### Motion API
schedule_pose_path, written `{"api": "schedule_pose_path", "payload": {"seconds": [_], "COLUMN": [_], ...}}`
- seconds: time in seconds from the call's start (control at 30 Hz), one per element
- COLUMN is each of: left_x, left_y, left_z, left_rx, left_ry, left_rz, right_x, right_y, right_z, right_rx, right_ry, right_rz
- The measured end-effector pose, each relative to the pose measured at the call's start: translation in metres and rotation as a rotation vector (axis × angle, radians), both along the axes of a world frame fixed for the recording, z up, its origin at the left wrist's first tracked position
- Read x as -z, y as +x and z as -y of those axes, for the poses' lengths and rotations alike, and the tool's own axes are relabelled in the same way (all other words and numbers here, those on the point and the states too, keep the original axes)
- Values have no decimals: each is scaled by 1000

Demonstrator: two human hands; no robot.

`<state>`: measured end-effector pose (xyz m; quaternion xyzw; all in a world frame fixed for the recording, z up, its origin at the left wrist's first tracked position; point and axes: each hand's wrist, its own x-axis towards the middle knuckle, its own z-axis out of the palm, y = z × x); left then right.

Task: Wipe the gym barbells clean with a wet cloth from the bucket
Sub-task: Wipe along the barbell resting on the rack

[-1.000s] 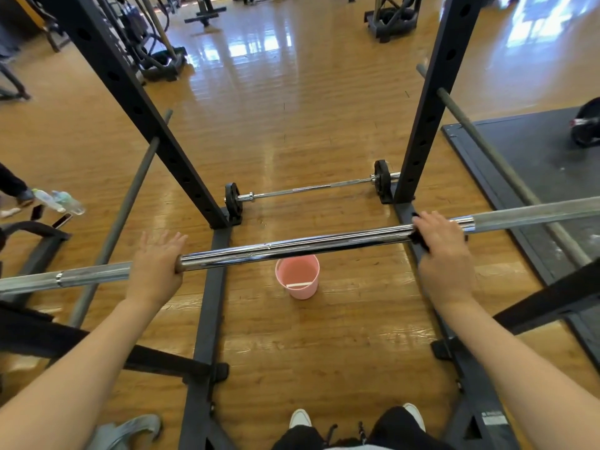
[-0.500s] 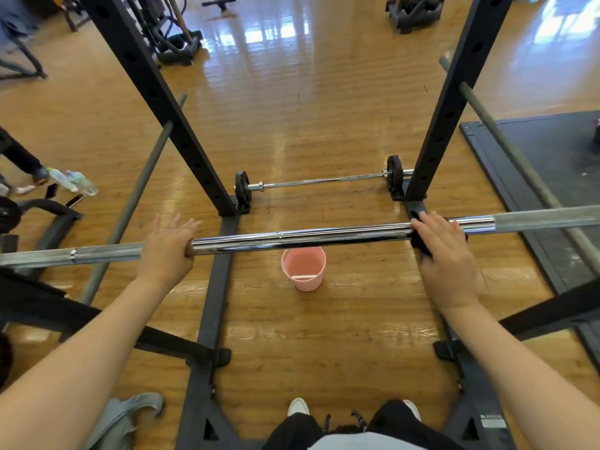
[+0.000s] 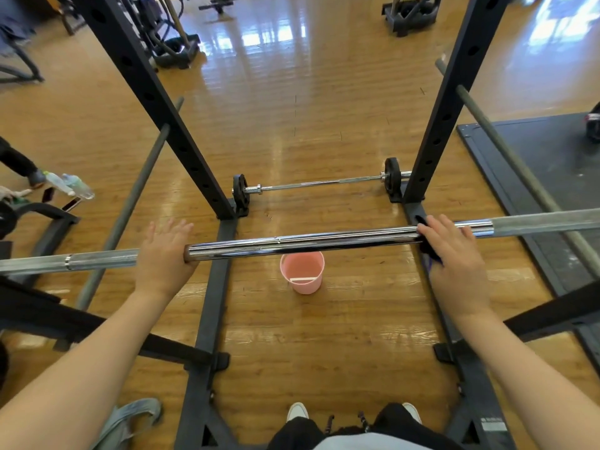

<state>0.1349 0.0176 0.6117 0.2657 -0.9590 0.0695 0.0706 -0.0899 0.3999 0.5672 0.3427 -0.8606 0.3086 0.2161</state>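
Black rack uprights point(image 3: 152, 102) standing on glossy wooden floor point(image 3: 292, 92), dark rubber mat point(image 3: 552, 157) lying right, plastic bottles point(image 3: 69, 185) lying left.

Glossy chromed metal barbell point(image 3: 302, 242) spans the frame above a matt pink plastic bucket point(image 3: 302, 271) on shiny wood floor point(image 3: 292, 108).
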Motion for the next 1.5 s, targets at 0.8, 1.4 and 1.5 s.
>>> {"api": "schedule_pose_path", "payload": {"seconds": [0.8,1.4,1.5], "left_x": [-30,-14,-15], "left_y": [-19,-10,-9], "left_z": [4,-4,-4], "left_rx": [-34,-51,-51], "left_ry": [77,-4,-8], "left_rz": [412,161,152], "right_x": [-6,-8,-5], "right_y": [22,11,14], "right_z": [41,25,21], "right_rx": [-116,44,-102], "right_ry": [50,-23,34], "right_rz": [-65,-18,-34]}}
